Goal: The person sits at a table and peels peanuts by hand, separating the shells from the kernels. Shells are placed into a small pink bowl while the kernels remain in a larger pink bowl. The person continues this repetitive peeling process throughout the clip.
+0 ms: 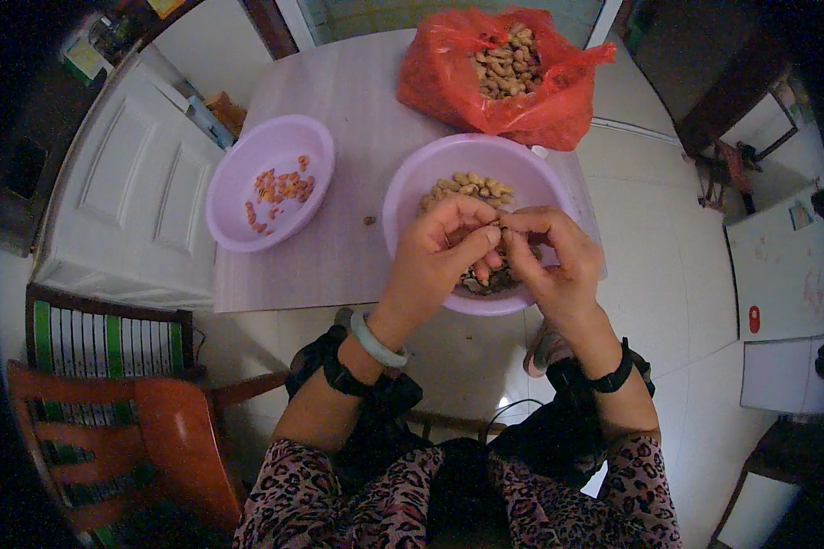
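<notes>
Over a round lilac plastic basin (412, 171), my left hand (439, 247) and my right hand (556, 257) meet at their fingertips. Pinched between them is a small peanut (499, 223), mostly hidden by the fingers. Unshelled peanuts (477, 184) lie at the far side of this basin, and broken peanut shells (484, 283) gather at its near side, partly covered by my hands. A second lilac basin (228, 199) stands to the left, with reddish shelled peanut kernels (285, 187) spread over its bottom.
A red plastic bag (439, 86) full of unshelled peanuts (508, 65) stands open at the table's far right. One small brown piece (369, 220) lies on the wood-grain table (343, 267) between the basins. A wooden chair (178, 439) is at the lower left.
</notes>
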The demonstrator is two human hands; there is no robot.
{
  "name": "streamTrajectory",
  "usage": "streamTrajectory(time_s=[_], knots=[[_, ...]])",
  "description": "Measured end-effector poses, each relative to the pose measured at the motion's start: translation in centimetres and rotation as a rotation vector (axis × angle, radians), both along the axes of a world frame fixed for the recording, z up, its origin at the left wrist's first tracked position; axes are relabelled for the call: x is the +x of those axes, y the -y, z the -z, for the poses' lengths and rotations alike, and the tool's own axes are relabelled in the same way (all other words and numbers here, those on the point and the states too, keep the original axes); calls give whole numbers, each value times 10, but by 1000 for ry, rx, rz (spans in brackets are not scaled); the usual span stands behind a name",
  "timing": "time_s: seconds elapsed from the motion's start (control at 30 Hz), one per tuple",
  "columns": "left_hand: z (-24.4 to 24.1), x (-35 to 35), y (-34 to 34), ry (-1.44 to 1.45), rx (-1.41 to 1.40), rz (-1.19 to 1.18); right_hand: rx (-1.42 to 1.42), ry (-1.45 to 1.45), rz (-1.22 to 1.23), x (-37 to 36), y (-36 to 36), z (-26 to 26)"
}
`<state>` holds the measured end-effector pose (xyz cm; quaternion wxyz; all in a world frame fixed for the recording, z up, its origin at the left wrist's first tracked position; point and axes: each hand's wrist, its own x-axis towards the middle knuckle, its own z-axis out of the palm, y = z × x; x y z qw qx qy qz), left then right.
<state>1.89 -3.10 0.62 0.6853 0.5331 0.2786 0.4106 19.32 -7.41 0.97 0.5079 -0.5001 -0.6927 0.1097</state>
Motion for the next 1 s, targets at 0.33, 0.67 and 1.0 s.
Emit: streamTrajectory(time_s=[0.33,0.67,1.0], knots=[[-1,-4,5,-82,-9,-31,244,274,46,-3,-2,2],[-3,-12,-1,-51,-120,35,-83,-112,32,-14,1,1],[-2,-16,4,-71,-24,-68,38,137,-111,-14,-5,-7]])
